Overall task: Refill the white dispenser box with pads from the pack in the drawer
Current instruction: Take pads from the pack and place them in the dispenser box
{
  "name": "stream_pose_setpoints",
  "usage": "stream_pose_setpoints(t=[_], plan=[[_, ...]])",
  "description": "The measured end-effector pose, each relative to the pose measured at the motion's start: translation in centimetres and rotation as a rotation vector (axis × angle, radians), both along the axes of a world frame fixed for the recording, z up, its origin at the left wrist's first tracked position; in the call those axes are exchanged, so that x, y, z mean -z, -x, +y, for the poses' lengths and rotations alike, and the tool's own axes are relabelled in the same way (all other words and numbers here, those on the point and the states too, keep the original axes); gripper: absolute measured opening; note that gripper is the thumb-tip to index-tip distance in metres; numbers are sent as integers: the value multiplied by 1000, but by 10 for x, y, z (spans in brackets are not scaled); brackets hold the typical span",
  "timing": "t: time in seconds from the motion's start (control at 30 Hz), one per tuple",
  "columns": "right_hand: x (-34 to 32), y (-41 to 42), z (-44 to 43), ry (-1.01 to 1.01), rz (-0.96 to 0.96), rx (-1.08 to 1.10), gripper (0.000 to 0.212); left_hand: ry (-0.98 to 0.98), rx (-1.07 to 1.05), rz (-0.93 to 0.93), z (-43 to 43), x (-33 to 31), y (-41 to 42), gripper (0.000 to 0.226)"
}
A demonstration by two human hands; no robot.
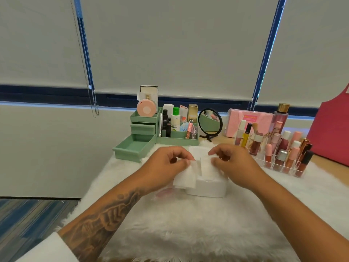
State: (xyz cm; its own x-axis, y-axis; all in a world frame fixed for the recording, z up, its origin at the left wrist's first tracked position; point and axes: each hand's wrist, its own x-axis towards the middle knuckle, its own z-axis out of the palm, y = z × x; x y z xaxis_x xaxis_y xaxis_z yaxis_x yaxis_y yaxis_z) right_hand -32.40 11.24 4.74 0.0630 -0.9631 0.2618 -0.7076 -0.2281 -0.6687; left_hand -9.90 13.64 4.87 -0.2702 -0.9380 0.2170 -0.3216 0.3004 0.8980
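The white dispenser box sits on the white fur mat in the middle of the table, its lid tipped open behind it. My left hand pinches a stack of white pads at the box's left side. My right hand pinches another stack of pads that stands upright in the box's top opening. A clear pack with pink print lies on the mat just left of the box. The green bottom drawer of the organiser is pulled out and looks empty.
A green organiser with bottles and tubes stands behind the box. A round black mirror is to its right. A clear rack of lipsticks fills the right side, close to my right hand. A red bag stands far right.
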Motion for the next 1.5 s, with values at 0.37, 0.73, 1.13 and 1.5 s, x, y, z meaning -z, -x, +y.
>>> stream_pose_setpoints(t=[0.37, 0.73, 1.13, 1.5], plan=[[9, -2, 17, 353, 442, -47, 23, 77, 4, -281, -1, 18, 8, 17], [33, -3, 20, 436, 707, -224, 56, 72, -37, -270, 0, 18, 11, 18], [24, -26, 24, 292, -43, -251, 37, 266, -82, -12, -5, 14, 2, 16], [18, -28, 9, 185, -299, -174, 12, 165, -23, -230, -14, 25, -3, 59]])
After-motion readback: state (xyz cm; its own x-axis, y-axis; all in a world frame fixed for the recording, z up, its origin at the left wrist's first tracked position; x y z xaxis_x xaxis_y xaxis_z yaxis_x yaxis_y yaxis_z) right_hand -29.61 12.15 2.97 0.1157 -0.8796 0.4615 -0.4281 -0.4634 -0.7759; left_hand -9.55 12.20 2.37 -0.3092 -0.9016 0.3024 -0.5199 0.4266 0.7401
